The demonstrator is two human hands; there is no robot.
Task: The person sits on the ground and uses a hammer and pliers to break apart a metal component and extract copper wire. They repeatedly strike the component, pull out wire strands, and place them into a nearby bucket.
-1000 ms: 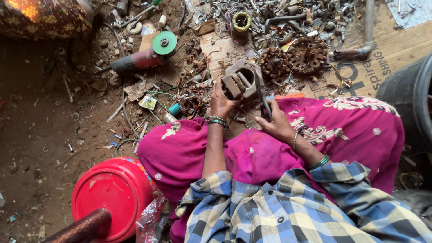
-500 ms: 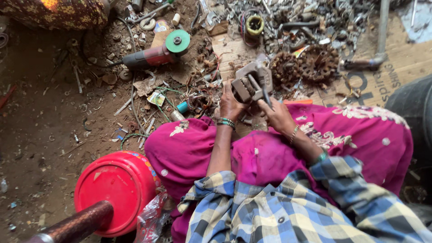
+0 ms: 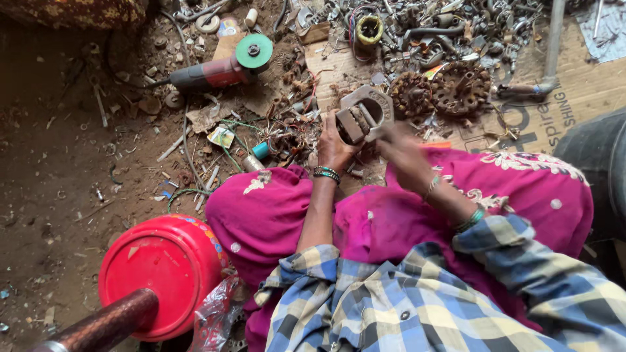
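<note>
Motor stator (image 3: pixel 362 116), a rusty metal frame with copper windings, is gripped in the left hand (image 3: pixel 334 146) just above the lap, over the cardboard sheet (image 3: pixel 574 98) on the floor. Right hand (image 3: pixel 405 156) is motion-blurred beside it; I cannot tell whether it grasps anything. Judging by that, jagged metal could cut bare fingers, or a slip could drop it among the scrap metal pile (image 3: pixel 450 32).

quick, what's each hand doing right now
Left hand: closed on the rusty metal motor part.
Right hand: blurred beside the part; its grip cannot be told.
</note>
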